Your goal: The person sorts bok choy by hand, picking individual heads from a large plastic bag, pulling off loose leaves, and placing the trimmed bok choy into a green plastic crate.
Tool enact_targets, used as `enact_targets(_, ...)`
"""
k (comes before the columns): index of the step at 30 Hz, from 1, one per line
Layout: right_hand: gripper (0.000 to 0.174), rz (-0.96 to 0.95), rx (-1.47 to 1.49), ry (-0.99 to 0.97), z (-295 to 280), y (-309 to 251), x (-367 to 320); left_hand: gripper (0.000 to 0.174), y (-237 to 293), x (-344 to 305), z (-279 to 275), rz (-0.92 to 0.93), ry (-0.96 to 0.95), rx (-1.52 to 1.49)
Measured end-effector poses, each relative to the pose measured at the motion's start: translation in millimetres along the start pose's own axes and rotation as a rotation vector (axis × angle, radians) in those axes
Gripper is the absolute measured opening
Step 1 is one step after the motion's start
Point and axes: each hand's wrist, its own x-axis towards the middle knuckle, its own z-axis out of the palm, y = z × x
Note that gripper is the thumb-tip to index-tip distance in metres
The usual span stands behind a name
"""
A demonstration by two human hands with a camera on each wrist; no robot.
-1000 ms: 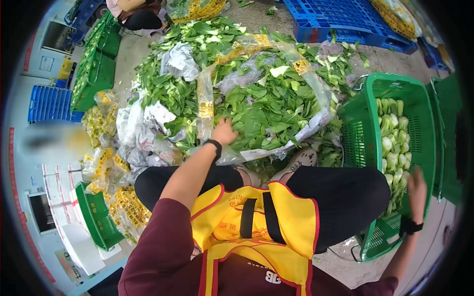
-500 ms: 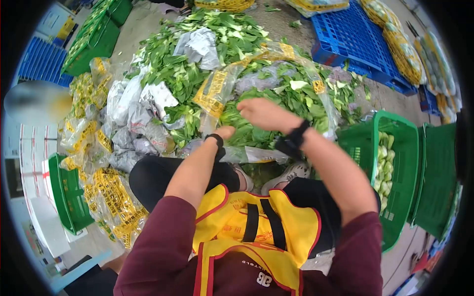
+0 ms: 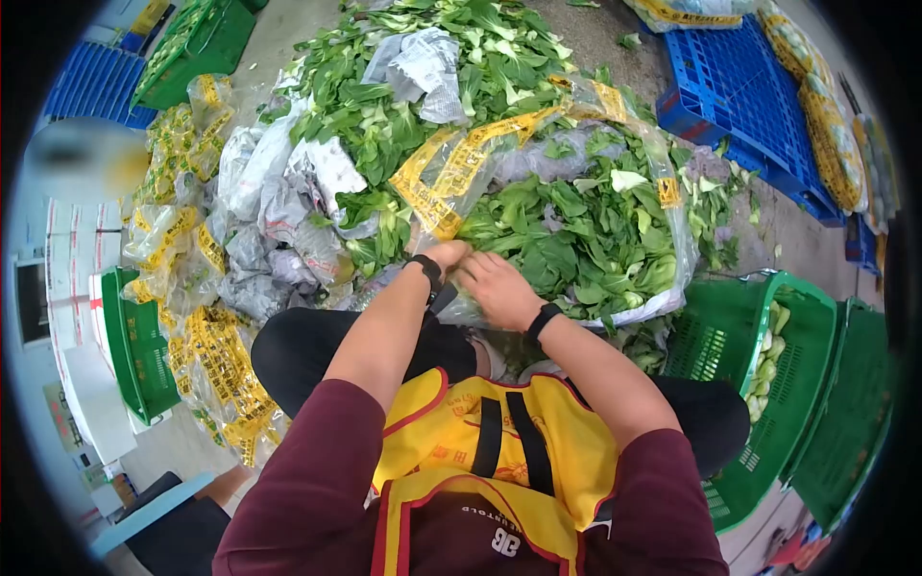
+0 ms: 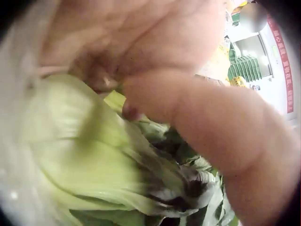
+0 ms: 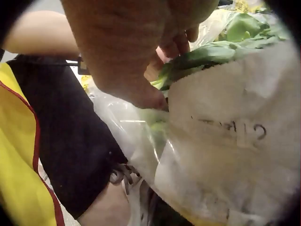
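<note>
My two hands meet at the near left edge of an open clear plastic bag point(image 3: 451, 182) with yellow printed bands, full of leafy bok choy point(image 3: 557, 226). My left hand point(image 3: 447, 255) grips a bok choy point(image 4: 80, 146); its pale stalk fills the lower left of the left wrist view, blurred. Right beside it, my right hand point(image 3: 499, 293) has its fingers and thumb bent around green leaves point(image 5: 162, 84), just over the bag's whitish edge point(image 5: 225, 122). The right fingertips are partly hidden in the right wrist view.
A green crate point(image 3: 715, 317) holding trimmed bok choy point(image 3: 766, 360) stands at my right. Loose leaves point(image 3: 346, 96) heap beyond the bag. Grey and white plastic bags point(image 3: 279, 211) and yellow-printed wrappers point(image 3: 221, 374) lie at left. A blue pallet point(image 3: 749, 106) sits at far right.
My right hand has come from over the green crate at the right, across the greens, to beside my left hand. The left hand stays near the bag's left edge.
</note>
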Motion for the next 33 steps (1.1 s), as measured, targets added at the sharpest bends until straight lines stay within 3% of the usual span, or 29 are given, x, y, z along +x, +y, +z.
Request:
enact_targets(2, 0.055, 0.038, 0.073, -0.1, 19, 3, -1, 0.014, 0, -5, -1, -0.025, -0.103, -0.07)
enact_targets(5, 0.054, 0.168, 0.026, -0.186, 24, 2, 3, 0.018, 13, -36, 6, -0.069, -0.116, -0.089)
enact_targets(6, 0.054, 0.172, 0.032, -0.182, 18, 1, 3, 0.017, 9, -31, -1, -0.075, -0.218, -0.028)
enact_targets(11, 0.05, 0.045, 0.107, -0.002, 1, 5, -18, 0.02, 6, -58, 6, -0.054, -0.368, -0.044)
enact_targets(13, 0.054, 0.081, 0.185, 0.013, -18, 5, -26, 0.024, 11, -64, 8, -0.026, -0.415, -0.036)
enact_targets(15, 0.049, 0.412, 0.479, 0.162, -36, 8, -28, 0.032, 21, -77, 13, 0.258, -0.089, 0.144)
enact_targets(16, 0.054, 0.563, 0.665, 0.243, -43, 13, -24, 0.035, 28, -85, 18, 0.33, 0.051, 0.183)
enact_targets(17, 0.056, 0.686, 0.833, 0.198, -57, 18, -26, 0.035, 36, -93, 22, 0.345, 0.043, 0.18)
enact_targets(19, 0.058, 0.653, 1.059, 0.352, -66, 40, -32, 0.034, 57, -125, 33, 0.514, 0.188, 0.198)
enact_targets(20, 0.056, 0.63, 1.417, 0.393, -81, 43, -34, 0.035, 66, -136, 36, 0.52, 0.208, 0.17)
enact_targets(21, 0.056, 0.554, 1.563, 0.387, -97, 47, -38, 0.036, 73, -142, 36, 0.525, 0.226, 0.145)
enact_targets(22, 0.053, 0.509, 1.699, 0.413, -106, 50, -43, 0.039, 75, -139, 37, 0.547, 0.171, 0.02)
enact_targets(25, 0.047, 0.504, 1.907, 0.44, -115, 60, -58, 0.043, 88, -154, 46, 0.424, -0.359, -0.337)
enact_targets(26, 0.044, 0.551, 2.003, 0.425, -114, 62, -61, 0.043, 90, -163, 53, 0.432, -0.366, -0.337)
enact_targets(27, 0.044, 0.546, 1.997, 0.424, -122, 56, -59, 0.042, 92, -172, 62, 0.458, -0.462, -0.332)
enact_targets(29, 0.039, 0.81, 1.638, 0.512, -141, 40, -57, 0.044, 92, -175, 68, 0.484, -0.556, -0.33)
enact_targets(31, 0.04, 0.746, 1.596, 0.424, -148, 42, -65, 0.045, 95, -178, 75, 0.767, -0.334, 0.059)
enact_targets(32, 0.042, 0.648, 1.456, 0.443, -152, 43, -68, 0.045, 97, -181, 75, 0.818, -0.166, 0.228)
enact_targets(33, 0.044, 0.55, 1.317, 0.457, -156, 42, -69, 0.045, 95, -181, 78, 0.821, -0.168, 0.223)
